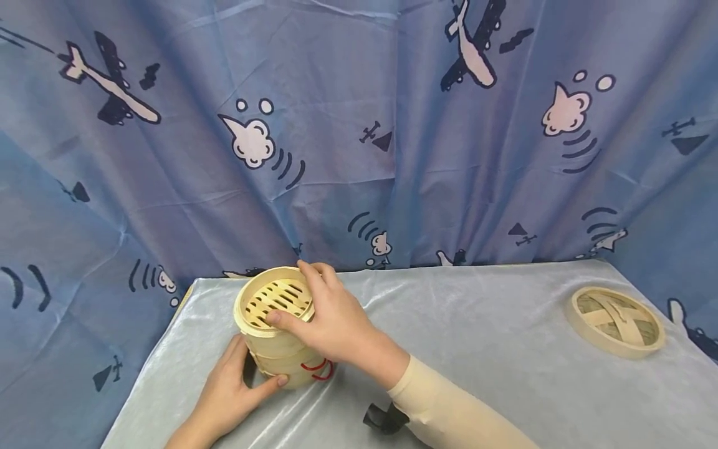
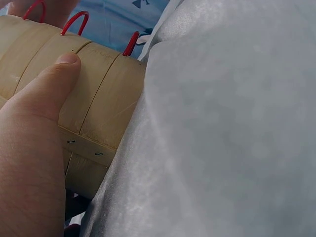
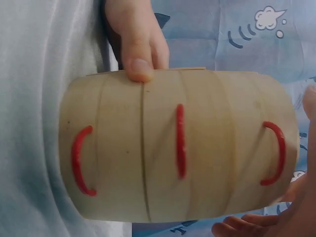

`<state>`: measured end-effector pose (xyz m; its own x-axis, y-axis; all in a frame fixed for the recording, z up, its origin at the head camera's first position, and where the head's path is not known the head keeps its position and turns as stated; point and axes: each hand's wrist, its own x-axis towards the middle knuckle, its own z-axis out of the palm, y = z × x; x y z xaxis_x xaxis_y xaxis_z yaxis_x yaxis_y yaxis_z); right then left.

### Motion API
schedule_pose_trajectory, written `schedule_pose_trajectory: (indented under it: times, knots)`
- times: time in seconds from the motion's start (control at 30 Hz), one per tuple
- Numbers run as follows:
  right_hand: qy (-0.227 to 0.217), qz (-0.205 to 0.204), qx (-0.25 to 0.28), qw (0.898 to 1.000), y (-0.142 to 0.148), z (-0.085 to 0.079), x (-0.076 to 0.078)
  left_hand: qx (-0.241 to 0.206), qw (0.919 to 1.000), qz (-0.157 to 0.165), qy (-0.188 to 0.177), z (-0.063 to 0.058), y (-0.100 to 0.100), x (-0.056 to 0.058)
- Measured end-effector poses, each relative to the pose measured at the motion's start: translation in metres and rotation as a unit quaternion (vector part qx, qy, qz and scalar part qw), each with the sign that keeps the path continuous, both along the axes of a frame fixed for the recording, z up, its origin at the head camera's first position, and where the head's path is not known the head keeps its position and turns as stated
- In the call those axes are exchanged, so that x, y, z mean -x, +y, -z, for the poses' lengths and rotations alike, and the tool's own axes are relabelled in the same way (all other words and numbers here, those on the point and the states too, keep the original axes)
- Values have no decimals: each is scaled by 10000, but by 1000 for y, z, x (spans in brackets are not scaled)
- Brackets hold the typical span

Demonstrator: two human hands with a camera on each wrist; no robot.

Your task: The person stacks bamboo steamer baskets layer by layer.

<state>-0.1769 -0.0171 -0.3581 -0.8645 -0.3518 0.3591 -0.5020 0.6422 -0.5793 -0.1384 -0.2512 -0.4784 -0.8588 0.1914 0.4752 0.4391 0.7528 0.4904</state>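
Observation:
A stack of bamboo steamer baskets (image 1: 283, 365) stands upright at the left of the table, with red loop handles (image 3: 180, 140) on its side. Slots cut across the floor of the top basket (image 1: 263, 342) show from above. My left hand (image 1: 227, 390) holds the lower part of the stack from the near left. Its thumb (image 2: 59, 79) lies along the wall near a seam. Over the top rim, my right hand (image 1: 339, 321) grips the uppermost basket, thumb at the near side and fingers at the far right edge.
A round bamboo steamer lid (image 1: 625, 324) with crossed strips lies at the right of the table. Grey cloth (image 1: 477, 349) covers the tabletop. A blue curtain (image 1: 336, 206) with airplane prints hangs behind it. Beneath my right forearm is a small black object (image 1: 384, 419).

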Motion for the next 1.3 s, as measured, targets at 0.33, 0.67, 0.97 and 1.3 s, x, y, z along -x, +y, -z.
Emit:
schedule_pose_trajectory:
  times: [0.33, 0.67, 0.97, 1.3]
  knots:
    - [-18, 496, 215, 9985, 32, -7, 4, 64, 9999, 93, -120, 4, 2, 1]
    - [31, 839, -93, 9964, 79, 2, 11, -9, 9999, -12, -160, 8, 1, 0]
    - [48, 1119, -400, 9929, 119, 6, 16, -20, 9999, -56, -156, 5, -2, 0]
    - [-81, 1284, -642, 9896, 153, 8, 13, 1, 9999, -22, -108, 4, -1, 0]
